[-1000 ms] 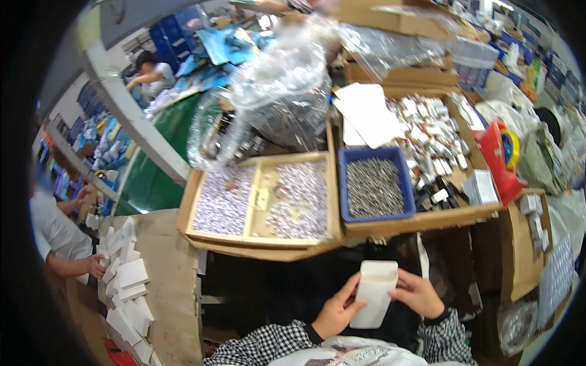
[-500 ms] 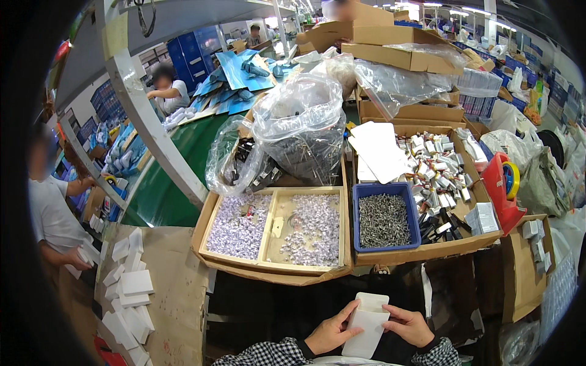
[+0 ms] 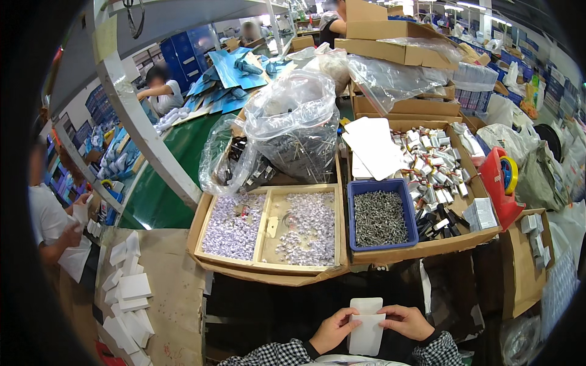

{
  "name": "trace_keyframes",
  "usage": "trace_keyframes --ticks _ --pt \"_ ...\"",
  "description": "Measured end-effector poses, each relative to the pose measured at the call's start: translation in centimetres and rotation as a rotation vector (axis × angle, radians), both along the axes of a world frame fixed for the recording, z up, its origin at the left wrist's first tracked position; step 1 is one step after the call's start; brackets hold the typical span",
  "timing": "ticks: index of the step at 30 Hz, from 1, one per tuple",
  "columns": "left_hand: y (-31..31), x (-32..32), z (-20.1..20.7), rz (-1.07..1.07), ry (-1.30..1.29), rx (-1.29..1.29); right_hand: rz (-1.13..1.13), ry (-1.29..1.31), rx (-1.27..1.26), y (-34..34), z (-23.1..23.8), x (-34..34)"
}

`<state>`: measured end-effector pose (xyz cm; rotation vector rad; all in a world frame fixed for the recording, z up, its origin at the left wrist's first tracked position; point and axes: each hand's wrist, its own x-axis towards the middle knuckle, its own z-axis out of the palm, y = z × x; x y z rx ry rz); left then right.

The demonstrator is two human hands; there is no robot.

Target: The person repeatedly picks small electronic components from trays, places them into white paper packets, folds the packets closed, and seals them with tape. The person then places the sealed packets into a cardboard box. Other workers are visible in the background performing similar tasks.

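Note:
A flat white cardboard box with a flap raised at its top is held upright near the lower edge of the view. My left hand pinches its left side, the thumb across the front and the fingers at the top edge. On the other side, my right hand grips the upper right edge between thumb and fingers. Whether anything lies inside the box is hidden. To the left, similar white boxes lie piled on a cardboard-covered surface.
Ahead stand a wooden divided tray of small whitish parts and a blue bin of metal screws. Behind them are a clear bag and a carton of small battery-like packs. A co-worker handles something white at the left.
The box has turned from a slight tilt to upright, and its opening no longer shows as a gap. My hands have stayed on its sides. The view has shifted slightly.

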<state>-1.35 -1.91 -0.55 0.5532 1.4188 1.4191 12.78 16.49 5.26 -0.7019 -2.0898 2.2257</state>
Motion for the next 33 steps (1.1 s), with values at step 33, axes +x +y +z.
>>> trace_keyframes --ticks 33 --pt "3.6 -1.4 1.2 0.047 -0.3 -0.004 -0.184 0.053 -0.174 1.0 -2.8 -0.3"
